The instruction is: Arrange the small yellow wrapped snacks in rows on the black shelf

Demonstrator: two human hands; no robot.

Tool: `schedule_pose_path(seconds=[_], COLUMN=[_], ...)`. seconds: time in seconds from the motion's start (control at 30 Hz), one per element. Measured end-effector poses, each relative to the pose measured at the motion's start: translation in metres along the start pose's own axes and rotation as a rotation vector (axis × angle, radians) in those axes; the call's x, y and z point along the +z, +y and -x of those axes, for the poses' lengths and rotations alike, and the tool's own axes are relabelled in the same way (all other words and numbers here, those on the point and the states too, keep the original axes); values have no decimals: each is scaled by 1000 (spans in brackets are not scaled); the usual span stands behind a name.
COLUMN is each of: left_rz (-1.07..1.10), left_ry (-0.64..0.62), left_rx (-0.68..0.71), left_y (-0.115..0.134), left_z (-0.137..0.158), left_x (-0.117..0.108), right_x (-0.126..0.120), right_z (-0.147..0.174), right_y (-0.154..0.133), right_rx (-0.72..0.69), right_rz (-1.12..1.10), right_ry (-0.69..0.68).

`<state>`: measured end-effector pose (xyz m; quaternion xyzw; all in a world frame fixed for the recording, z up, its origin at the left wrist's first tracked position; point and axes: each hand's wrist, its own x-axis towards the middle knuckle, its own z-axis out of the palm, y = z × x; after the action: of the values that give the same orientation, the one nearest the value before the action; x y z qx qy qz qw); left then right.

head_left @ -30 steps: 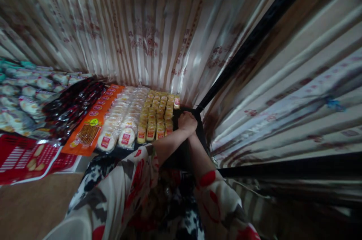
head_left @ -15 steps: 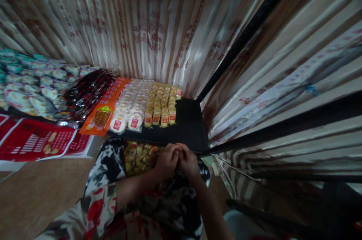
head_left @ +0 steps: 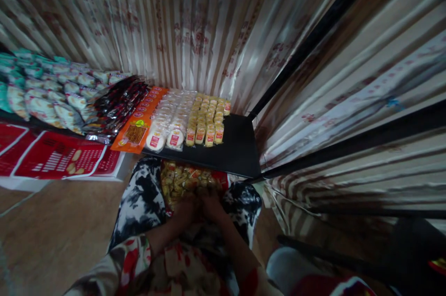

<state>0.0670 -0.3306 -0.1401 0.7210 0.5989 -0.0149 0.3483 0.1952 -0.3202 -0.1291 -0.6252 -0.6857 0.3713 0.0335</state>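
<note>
Between my knees is a container of small yellow wrapped snacks (head_left: 181,179). My left hand (head_left: 187,206) reaches down to these snacks from the near side. Close beside it, my right hand (head_left: 210,202) is lowered among them too. Shade and blur hide the fingers of both hands, so I cannot see whether anything is held. On the black table (head_left: 240,149) just beyond stand rows of yellow wrapped snacks (head_left: 205,121), with red labels on the front ones. Left of them lie two rows of round white wrapped snacks (head_left: 165,124).
An orange packet (head_left: 137,124) and a heap of dark red packets (head_left: 121,101) lie further left, then many white and green packets (head_left: 59,91). A red printed box (head_left: 62,154) stands below. Black poles (head_left: 313,40) and striped curtains (head_left: 195,22) enclose the table.
My hands were together above the table's near edge. Now they are lower and nearer to me, down at the snacks between my knees. The view has shifted slightly.
</note>
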Motion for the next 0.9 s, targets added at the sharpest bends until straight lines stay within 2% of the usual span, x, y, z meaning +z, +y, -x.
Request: schedule_pose_path(seconds=[0.2,0.4,0.47,0.53,0.63,0.9], left_rz=[29,210,300,390,483,557], left_ry=[42,152,215,263,312,355], left_rx=[-43,34,88,147,193,240], left_y=[-5,-8,-5,0,7,23], left_z=[2,8,7,6,1,-5], left_x=[-7,-24,-26,-28,-35,-59], right_x=[-7,-33,-41,-50,-63,-100], right_z=[-2,9,12,14,16,23], right_y=[0,5,4,3,1,3], right_rx=[40,84,11,-119,-256,-306], right_rz=[37,-151,-214,-269,-331,-410], right_ry=[-46,101,161,217,252,160])
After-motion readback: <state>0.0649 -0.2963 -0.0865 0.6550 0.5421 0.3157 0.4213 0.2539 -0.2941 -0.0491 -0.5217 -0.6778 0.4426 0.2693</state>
